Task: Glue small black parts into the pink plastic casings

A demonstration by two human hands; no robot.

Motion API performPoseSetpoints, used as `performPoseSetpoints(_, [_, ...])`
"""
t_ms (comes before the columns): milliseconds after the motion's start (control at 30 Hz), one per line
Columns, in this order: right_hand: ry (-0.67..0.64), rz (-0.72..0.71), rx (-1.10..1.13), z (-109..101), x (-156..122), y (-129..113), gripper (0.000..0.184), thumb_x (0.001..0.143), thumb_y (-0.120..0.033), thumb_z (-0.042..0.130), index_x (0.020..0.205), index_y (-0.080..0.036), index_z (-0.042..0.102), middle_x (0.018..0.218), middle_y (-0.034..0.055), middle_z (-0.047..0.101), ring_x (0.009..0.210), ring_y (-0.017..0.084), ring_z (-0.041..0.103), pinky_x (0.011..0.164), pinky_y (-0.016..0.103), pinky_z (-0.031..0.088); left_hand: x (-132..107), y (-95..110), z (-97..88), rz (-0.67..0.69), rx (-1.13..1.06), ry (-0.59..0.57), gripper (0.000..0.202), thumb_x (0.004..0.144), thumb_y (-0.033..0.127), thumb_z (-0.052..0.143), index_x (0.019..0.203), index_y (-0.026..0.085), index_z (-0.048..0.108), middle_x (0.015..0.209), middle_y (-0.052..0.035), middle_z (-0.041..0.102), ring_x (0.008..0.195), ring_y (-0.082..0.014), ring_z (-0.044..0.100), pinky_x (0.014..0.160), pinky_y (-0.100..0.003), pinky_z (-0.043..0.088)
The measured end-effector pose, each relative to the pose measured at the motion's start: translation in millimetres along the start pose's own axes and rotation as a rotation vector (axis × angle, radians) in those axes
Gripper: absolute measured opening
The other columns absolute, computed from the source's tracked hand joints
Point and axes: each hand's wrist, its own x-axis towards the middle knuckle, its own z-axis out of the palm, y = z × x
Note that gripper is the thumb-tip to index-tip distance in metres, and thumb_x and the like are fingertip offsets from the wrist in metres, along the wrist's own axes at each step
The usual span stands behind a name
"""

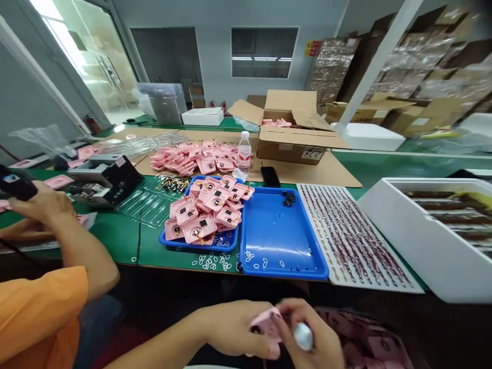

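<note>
At the far left we see a co-worker's orange sleeve [38,318], and that person's hand [40,202] closes around a black handheld device [15,183] above the green workbench [119,241]. Next along sits a black-and-silver machine [103,179], its label too small for us to read, with clear plastic blister trays [146,205] just to its right. On a cardboard sheet [307,171] lies a loose heap of pink cards [192,160], and more fill a blue tray [202,218], probably placed to stay within easy reach. A water bottle [244,154] stands behind that tray, its brand unreadable.

Below the bench edge, our left hand [232,328] curls around a pink card [265,325], while our right hand [311,338] closes on a silvery rounded object [303,336] just beside it. The hands stay close together, likely to steady the card.

Further along are a black phone [270,177] and a second blue tray [280,236] holding a few small black parts [288,199]. Behind them stands a cardboard carton [295,146], its handwritten marking illegible to us. To the right lie a white sheet [349,236] of dark red strips and a white foam box [434,241] of brown strips.
</note>
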Motion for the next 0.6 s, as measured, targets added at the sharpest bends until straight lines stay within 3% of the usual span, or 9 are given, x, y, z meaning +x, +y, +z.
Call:
performPoseSetpoints(33, [-0.044,-0.029,0.053,6,8,-16,0.040,0.097,-0.061,0.063,0.077,-0.027,0.057,0.088,0.0010,0.075,0.074,0.020,0.071,0.068,0.030,0.057,-1,-8,-2.4,-0.005,-0.171,-0.024,0.064,0.077,0.069,0.078,0.120,0.021,0.075,0.096,-0.0099,0.077,0.075,-0.0238,0.070,0.073,-0.036,0.056])
performPoseSetpoints(100, [-0.104,-0.020,0.065,10,27,-46,0.037,0.096,-0.060,0.065,0.084,-0.026,0.059,0.084,0.0011,0.075,0.070,0.019,0.070,0.064,0.027,0.055,-7,-21,-8.2,-0.004,-0.489,0.076,0.070,0.075,0.079,0.074,0.106,0.016,0.074,0.082,-0.0080,0.073,0.061,-0.0175,0.064,0.061,-0.030,0.053])
performPoseSetpoints(167, [-0.103,0.034,-0.066,9,39,-68,0.039,0.094,-0.064,0.067,0.091,-0.025,0.058,0.074,-0.0006,0.071,0.062,0.018,0.066,0.056,0.026,0.050,-14,-27,-14.6,0.015,-0.690,0.283,0.076,0.078,0.084,0.066,0.106,0.013,0.073,0.082,-0.0089,0.072,0.062,-0.0175,0.066,0.060,-0.029,0.054])
performPoseSetpoints(267, [-0.179,0.045,-0.152,7,42,-89,0.040,0.105,-0.063,0.046,0.096,-0.025,0.057,0.066,-0.0031,0.064,0.057,0.018,0.060,0.053,0.026,0.044,-24,-22,-22.7,0.109,-0.878,0.489,0.078,0.087,0.082,0.056,0.117,0.012,0.072,0.087,-0.0103,0.073,0.072,-0.0213,0.070,0.067,-0.032,0.058])
performPoseSetpoints(333, [-0.280,0.018,-0.133,14,37,-97,0.041,0.109,-0.058,0.036,0.095,-0.026,0.058,0.072,-0.0015,0.067,0.063,0.018,0.063,0.058,0.026,0.045,-27,-16,-24.9,0.194,-0.958,0.539,0.077,0.091,0.080,0.052,0.119,0.011,0.071,0.088,-0.0107,0.073,0.075,-0.0221,0.071,0.068,-0.032,0.057])
performPoseSetpoints(400, [-0.345,-0.004,-0.147,25,31,-102,0.040,0.109,-0.056,0.039,0.091,-0.026,0.059,0.077,-0.0002,0.069,0.067,0.018,0.064,0.060,0.026,0.044,-28,-12,-23.8,0.261,-1.009,0.558,0.075,0.093,0.078,0.052,0.120,0.011,0.071,0.090,-0.0119,0.074,0.079,-0.0229,0.071,0.071,-0.032,0.056])
performPoseSetpoints(600, [-0.363,-0.038,-0.201,47,25,-112,0.035,0.110,-0.052,0.039,0.095,-0.026,0.057,0.077,0.0009,0.070,0.064,0.019,0.066,0.057,0.026,0.045,-31,-7,-15.1,0.320,-1.028,0.577,0.082,0.087,0.084,0.055,0.119,0.010,0.073,0.094,-0.0131,0.076,0.090,-0.0283,0.072,0.084,-0.037,0.055])
